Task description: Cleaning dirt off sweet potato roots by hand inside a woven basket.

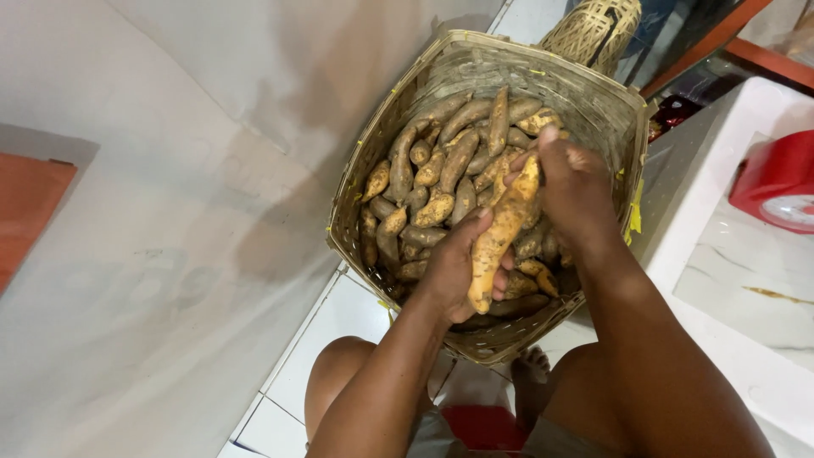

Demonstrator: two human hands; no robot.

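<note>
Over the basket (585, 102), the left hand (454, 271) cups the near end of a long yam (502, 231), grip closed around it. The right hand (575, 191) pinches its far end. A red round package (776, 174) sits far right on the white surface (721, 280).

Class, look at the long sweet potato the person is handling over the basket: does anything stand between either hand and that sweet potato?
No. Both the left hand and right hand already grip the sweet potato directly, above the basket.
</note>
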